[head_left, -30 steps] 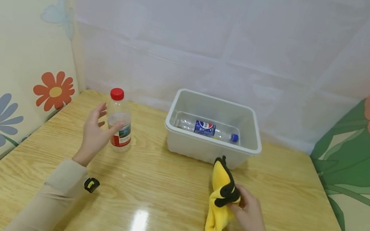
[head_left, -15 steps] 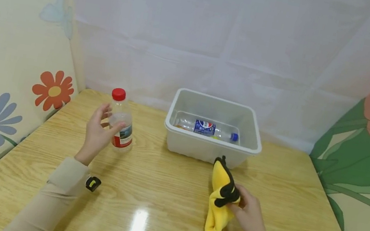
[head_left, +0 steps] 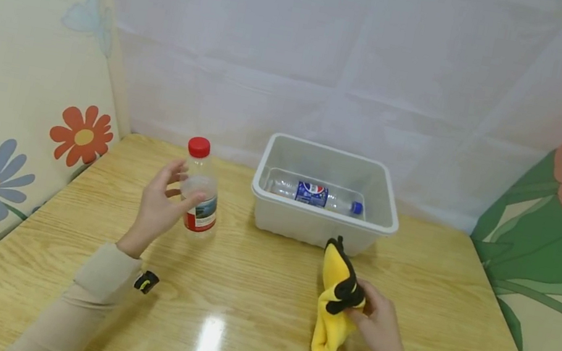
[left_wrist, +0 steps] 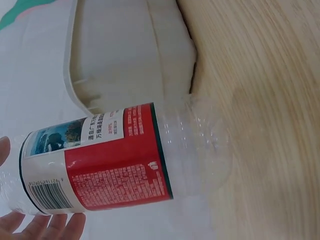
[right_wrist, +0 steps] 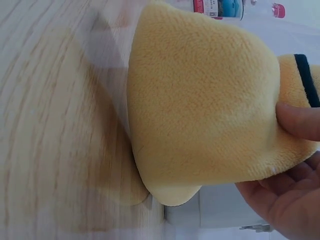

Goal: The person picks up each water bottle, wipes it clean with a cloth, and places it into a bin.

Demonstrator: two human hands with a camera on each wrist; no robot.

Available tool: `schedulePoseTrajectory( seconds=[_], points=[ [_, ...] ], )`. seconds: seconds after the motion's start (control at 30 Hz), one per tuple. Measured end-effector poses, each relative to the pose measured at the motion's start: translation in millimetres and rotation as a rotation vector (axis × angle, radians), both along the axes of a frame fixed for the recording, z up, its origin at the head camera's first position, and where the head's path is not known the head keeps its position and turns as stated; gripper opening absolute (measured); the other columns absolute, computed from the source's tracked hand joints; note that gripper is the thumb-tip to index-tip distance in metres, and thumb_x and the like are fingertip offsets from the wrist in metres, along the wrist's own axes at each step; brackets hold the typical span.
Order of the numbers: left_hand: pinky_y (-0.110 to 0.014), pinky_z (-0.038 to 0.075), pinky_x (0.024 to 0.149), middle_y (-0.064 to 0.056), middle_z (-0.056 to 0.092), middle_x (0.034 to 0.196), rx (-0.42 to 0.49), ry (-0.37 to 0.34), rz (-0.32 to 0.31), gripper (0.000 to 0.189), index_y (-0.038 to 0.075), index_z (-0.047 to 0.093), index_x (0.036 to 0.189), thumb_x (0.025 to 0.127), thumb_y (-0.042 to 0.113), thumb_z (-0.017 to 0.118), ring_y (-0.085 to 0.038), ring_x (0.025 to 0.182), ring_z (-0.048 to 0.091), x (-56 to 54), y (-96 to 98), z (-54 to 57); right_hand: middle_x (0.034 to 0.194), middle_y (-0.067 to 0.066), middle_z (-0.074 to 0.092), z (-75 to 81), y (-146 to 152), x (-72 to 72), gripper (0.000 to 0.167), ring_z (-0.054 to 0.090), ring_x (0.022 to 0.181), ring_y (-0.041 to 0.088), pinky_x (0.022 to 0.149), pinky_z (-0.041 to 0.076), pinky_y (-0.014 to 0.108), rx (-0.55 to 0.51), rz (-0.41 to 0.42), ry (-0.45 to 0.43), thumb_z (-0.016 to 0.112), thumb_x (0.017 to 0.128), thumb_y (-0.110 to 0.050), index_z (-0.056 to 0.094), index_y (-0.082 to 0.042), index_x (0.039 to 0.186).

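Note:
In the head view my left hand (head_left: 157, 213) holds a clear plastic bottle (head_left: 204, 210) with a red cap, thumb on one side and fingers behind. The bottle is upright, its red, white and blue label (left_wrist: 117, 162) large in the left wrist view. Whether its base touches the table I cannot tell. My right hand (head_left: 380, 323) pinches a soft yellow plush toy (head_left: 328, 332) with black trim, thumb on the near side. In the right wrist view the plush (right_wrist: 205, 100) hangs close over the wood, and part of the fingers is hidden behind it.
A light grey plastic bin (head_left: 318, 223) stands at the back of the table (head_left: 259, 297), between the two hands. Inside it lies a clear bottle (head_left: 311, 194) with a blue label and blue cap. A white sheet (head_left: 325, 51) hangs behind.
My left hand has carried the red-capped bottle to the right, towards the bin. My right hand and the plush toy have stayed in place.

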State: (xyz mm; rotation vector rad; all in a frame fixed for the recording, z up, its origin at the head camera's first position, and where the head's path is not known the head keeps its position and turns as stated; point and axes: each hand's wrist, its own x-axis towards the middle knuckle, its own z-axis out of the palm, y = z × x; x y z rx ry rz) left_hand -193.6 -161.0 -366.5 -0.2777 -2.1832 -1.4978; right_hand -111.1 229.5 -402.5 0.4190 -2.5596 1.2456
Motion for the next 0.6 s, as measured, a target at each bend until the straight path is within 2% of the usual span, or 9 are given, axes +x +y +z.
schedulePoseTrajectory(
  seconds=[0.03, 0.17, 0.23, 0.27, 0.4, 0.6],
  points=[
    [-0.049, 0.047, 0.084, -0.02, 0.048, 0.123, 0.001, -0.003, -0.008, 0.065, -0.002, 0.039, 0.132, 0.077, 0.007, 0.072, -0.033, 0.109, 0.048, 1.3, 1.6, 1.5, 0.103, 0.021, 0.063, 0.3, -0.1, -0.2, 0.045, 0.055, 0.088, 0.005, 0.064, 0.052, 0.023, -0.003, 0.001, -0.002, 0.064, 0.065, 0.019, 0.059, 0.008, 0.108],
    [-0.05, 0.047, 0.083, -0.025, 0.048, 0.122, -0.004, -0.007, -0.034, 0.063, -0.007, 0.038, 0.13, 0.077, 0.001, 0.071, -0.037, 0.108, 0.049, 14.9, 12.0, 19.6, 0.103, 0.021, 0.063, 0.4, 0.1, -0.3, 0.045, 0.056, 0.088, 0.005, 0.065, 0.053, 0.022, -0.005, 0.002, -0.008, 0.063, 0.065, 0.02, 0.059, 0.009, 0.108],
    [-0.048, 0.048, 0.082, -0.025, 0.048, 0.122, -0.005, -0.003, -0.049, 0.063, -0.007, 0.039, 0.13, 0.076, 0.0, 0.071, -0.036, 0.108, 0.05, 16.1, 14.6, 22.6, 0.102, 0.021, 0.063, 0.2, 0.4, -0.3, 0.045, 0.056, 0.088, 0.004, 0.065, 0.053, 0.022, 0.0, 0.005, -0.002, 0.063, 0.064, 0.02, 0.059, 0.009, 0.108],
    [-0.047, 0.048, 0.081, -0.024, 0.049, 0.122, -0.006, 0.004, -0.057, 0.063, -0.007, 0.039, 0.13, 0.076, 0.0, 0.071, -0.035, 0.108, 0.05, 16.1, 15.6, 23.5, 0.102, 0.021, 0.063, 0.0, 0.4, -0.4, 0.045, 0.055, 0.088, 0.004, 0.065, 0.053, 0.022, 0.002, 0.005, 0.001, 0.063, 0.064, 0.02, 0.059, 0.009, 0.107],
    [-0.045, 0.05, 0.079, -0.017, 0.051, 0.122, -0.01, 0.032, -0.092, 0.064, -0.001, 0.042, 0.131, 0.075, 0.006, 0.074, -0.03, 0.106, 0.052, 6.7, 14.7, 14.8, 0.101, 0.021, 0.064, -0.1, -0.5, -0.7, 0.045, 0.055, 0.087, 0.003, 0.064, 0.053, 0.022, -0.002, 0.005, 0.012, 0.063, 0.064, 0.021, 0.059, 0.008, 0.107],
    [-0.041, 0.051, 0.079, -0.014, 0.053, 0.121, -0.013, 0.049, -0.131, 0.065, 0.0, 0.042, 0.13, 0.075, 0.007, 0.074, -0.026, 0.105, 0.053, 9.0, 24.7, 23.7, 0.101, 0.021, 0.064, 0.6, -2.1, -0.7, 0.046, 0.055, 0.084, 0.002, 0.062, 0.052, 0.021, -0.016, 0.008, 0.037, 0.065, 0.063, 0.021, 0.06, 0.009, 0.107]
  ],
)
